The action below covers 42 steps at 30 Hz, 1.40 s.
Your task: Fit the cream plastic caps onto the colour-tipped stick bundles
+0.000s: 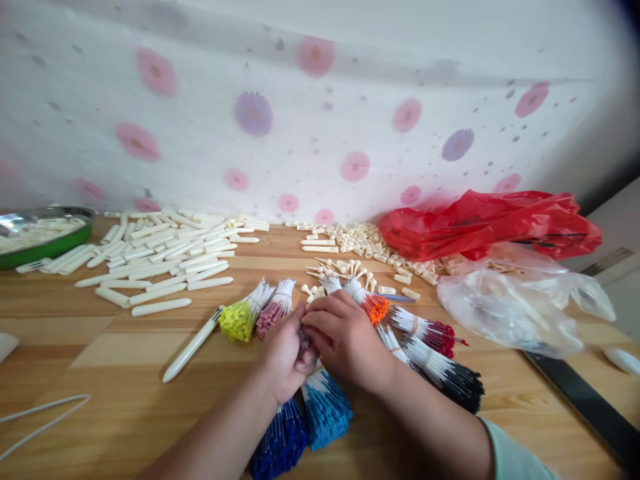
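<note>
My left hand [287,353] and my right hand [347,333] meet at the middle of the table, fingers curled together around something small and greyish that they mostly hide. Around them lie banded bundles of pen refills: yellow [237,323], pink [273,317], orange [375,307], dark red [440,335], black [457,383], light blue [327,407] and dark blue [280,443]. A white multi-colour pen [193,347] rests left of my hands. Just beyond my fingers are small cream plunger-like pieces [345,267].
Many white pen barrels [165,257] are heaped at back left, beside a green-sided bowl [80,237] of white parts. Slotted cream pieces [370,240] spread at back centre. A red plastic bag [490,223] and clear bag [505,307] lie right, near a dark strip [580,400].
</note>
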### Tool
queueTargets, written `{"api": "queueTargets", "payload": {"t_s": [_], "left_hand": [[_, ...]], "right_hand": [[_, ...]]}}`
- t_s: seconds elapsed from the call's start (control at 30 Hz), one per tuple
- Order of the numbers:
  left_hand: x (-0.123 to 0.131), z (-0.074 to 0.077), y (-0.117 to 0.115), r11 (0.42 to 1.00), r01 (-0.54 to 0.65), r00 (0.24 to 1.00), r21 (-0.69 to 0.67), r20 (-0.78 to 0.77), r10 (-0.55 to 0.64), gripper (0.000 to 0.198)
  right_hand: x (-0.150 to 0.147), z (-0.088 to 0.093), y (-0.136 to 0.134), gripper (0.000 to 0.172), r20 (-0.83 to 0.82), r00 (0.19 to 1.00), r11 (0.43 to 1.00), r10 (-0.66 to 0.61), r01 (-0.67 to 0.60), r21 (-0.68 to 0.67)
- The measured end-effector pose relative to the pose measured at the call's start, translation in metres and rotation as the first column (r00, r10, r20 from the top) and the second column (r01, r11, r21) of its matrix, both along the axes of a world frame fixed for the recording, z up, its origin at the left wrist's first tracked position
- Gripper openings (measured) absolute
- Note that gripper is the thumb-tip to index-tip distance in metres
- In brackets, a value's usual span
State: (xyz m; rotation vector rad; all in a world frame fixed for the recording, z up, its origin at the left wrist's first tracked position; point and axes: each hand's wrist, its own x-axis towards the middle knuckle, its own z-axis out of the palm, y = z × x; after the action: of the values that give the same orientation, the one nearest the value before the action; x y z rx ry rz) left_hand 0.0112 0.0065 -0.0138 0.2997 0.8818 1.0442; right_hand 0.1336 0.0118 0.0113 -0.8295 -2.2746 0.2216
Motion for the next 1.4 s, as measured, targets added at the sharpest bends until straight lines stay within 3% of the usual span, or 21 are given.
{"api": "queueTargets", "payload": {"t_s": [0.17, 0.27, 0.37, 0.47, 0.57, 0.67, 0.77, 0.9, 1.07, 1.13, 1.27, 1.4], "left_hand": [[0.004, 0.0, -0.001, 0.997, -0.007, 1.0, -0.081, -0.012, 0.006, 0.038], [0.002, 0.002, -0.002, 1.0, 0.005, 1.0, -0.031, 0.014, -0.004, 0.032], [-0.004, 0.003, -0.003, 0.995, 0.069, 0.996, 0.067, 0.058, -0.073, 0.023], [-0.007, 0.003, -0.005, 0.978, 0.149, 0.986, 0.144, 0.051, -0.158, 0.022], [-0.008, 0.003, -0.007, 0.955, 0.219, 0.974, 0.2, 0.01, -0.226, 0.024], [-0.007, 0.003, -0.008, 0.944, 0.237, 0.971, 0.231, -0.05, -0.232, 0.026], [-0.008, 0.002, -0.007, 0.943, 0.229, 0.971, 0.24, -0.124, -0.204, 0.026], [-0.009, 0.0, -0.006, 0.938, 0.229, 0.961, 0.261, -0.211, -0.176, 0.026], [-0.009, 0.001, -0.005, 0.929, 0.231, 0.95, 0.289, -0.273, -0.151, 0.026], [-0.009, 0.001, -0.005, 0.92, 0.25, 0.945, 0.301, -0.285, -0.163, 0.026], [-0.011, 0.0, -0.003, 0.89, 0.307, 0.925, 0.338, -0.324, -0.196, 0.029], [-0.013, -0.002, -0.001, 0.873, 0.322, 0.907, 0.368, -0.383, -0.173, 0.029]], "right_hand": [[-0.004, -0.011, -0.003, 0.014, -0.026, 0.995, 0.992, -0.093, 0.091, -0.084], [0.002, -0.009, -0.003, 0.008, -0.243, 0.969, 0.995, -0.035, 0.01, -0.104], [0.013, -0.006, -0.001, 0.006, -0.494, 0.866, 0.976, -0.074, -0.04, -0.216], [0.023, -0.006, 0.005, 0.007, -0.612, 0.761, 0.916, -0.216, -0.06, -0.397], [0.028, -0.009, 0.012, 0.007, -0.605, 0.751, 0.831, -0.266, -0.14, -0.539], [0.031, -0.008, 0.017, 0.011, -0.614, 0.748, 0.788, -0.252, -0.209, -0.578], [0.034, -0.004, 0.02, 0.011, -0.619, 0.757, 0.808, -0.209, -0.223, -0.546], [0.037, -0.001, 0.019, 0.01, -0.534, 0.838, 0.921, -0.11, -0.116, -0.372], [0.04, -0.003, 0.018, 0.006, -0.391, 0.905, 0.958, -0.166, 0.054, -0.283], [0.043, -0.002, 0.019, 0.004, -0.359, 0.925, 0.971, -0.122, 0.036, -0.237], [0.048, 0.001, 0.023, 0.005, -0.341, 0.938, 0.983, 0.065, -0.119, -0.141], [0.049, 0.002, 0.023, 0.01, -0.346, 0.937, 0.98, 0.053, -0.116, -0.164]]}}
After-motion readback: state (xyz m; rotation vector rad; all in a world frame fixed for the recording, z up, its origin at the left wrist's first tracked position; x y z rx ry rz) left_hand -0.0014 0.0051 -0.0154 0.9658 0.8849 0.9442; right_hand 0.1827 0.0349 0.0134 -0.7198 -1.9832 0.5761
